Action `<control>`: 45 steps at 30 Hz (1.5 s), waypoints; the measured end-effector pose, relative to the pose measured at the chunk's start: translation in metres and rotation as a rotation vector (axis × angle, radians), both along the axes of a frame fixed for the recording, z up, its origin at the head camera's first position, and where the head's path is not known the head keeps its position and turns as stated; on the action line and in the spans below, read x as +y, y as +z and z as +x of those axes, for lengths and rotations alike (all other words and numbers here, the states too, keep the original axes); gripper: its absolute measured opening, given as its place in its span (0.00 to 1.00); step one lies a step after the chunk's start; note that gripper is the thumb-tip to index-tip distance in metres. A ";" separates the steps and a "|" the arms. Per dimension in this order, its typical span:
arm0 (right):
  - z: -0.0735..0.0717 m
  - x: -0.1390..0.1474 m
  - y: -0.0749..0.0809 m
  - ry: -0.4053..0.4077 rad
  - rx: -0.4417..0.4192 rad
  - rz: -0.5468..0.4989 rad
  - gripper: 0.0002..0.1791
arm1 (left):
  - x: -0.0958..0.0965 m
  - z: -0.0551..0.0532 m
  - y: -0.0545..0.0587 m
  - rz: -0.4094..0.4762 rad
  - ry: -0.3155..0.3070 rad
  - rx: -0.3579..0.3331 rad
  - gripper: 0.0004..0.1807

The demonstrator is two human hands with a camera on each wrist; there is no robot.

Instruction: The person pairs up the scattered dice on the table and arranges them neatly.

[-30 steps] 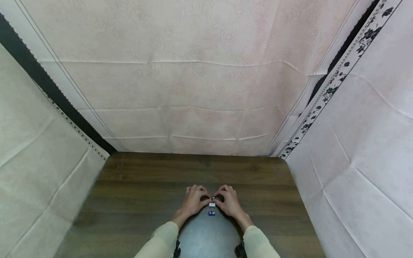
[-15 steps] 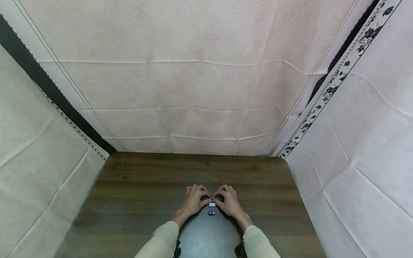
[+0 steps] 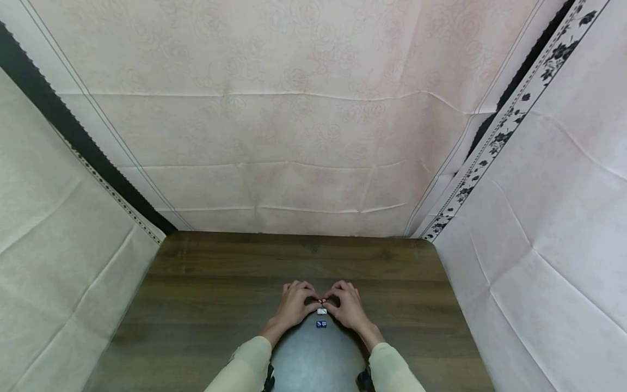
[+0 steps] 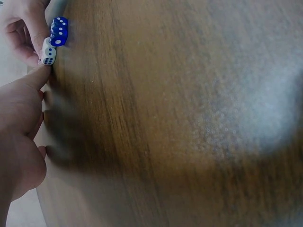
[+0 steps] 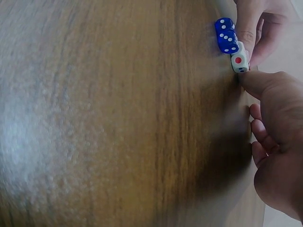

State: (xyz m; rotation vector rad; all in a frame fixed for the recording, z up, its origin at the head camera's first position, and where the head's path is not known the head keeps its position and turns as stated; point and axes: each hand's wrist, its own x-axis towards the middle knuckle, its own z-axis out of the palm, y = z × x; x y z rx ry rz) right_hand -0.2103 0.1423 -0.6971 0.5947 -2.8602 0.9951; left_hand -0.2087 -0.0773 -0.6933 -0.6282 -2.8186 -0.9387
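Note:
In the head view my left hand [image 3: 295, 302] and right hand [image 3: 346, 306] meet over the table, thumbs and index fingers curled toward each other. Between their fingertips they pinch small red dice [image 3: 322, 300] from both sides; the fingers partly cover them. Just nearer to my body sit white dice [image 3: 321, 311], right by the thumbs. Closer still is a pair of blue dice [image 3: 321, 324] with white pips. Both wrist views show the blue dice [image 4: 59, 31] and white dice [image 5: 239, 58] in line, with the red ones hidden behind.
The brown wood-grain table [image 3: 206, 283] reaches back to a pale cloth curtain [image 3: 294, 130]. More cloth hangs at the left [image 3: 63, 228] and right [image 3: 553, 228]. A bluish-grey rounded shape [image 3: 320, 359] lies between my forearms.

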 end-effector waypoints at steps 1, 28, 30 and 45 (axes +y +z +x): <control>0.000 0.000 0.000 0.000 -0.001 0.002 0.05 | 0.000 0.000 0.000 -0.002 0.000 -0.001 0.05; 0.000 0.000 0.002 0.002 -0.022 -0.010 0.05 | -0.002 -0.001 -0.003 0.011 0.005 -0.033 0.06; 0.000 0.001 0.002 0.003 -0.024 -0.012 0.05 | -0.003 -0.001 -0.003 0.010 0.004 -0.033 0.06; 0.001 0.001 0.002 -0.001 -0.037 -0.012 0.05 | -0.003 -0.001 -0.004 0.014 0.003 -0.023 0.06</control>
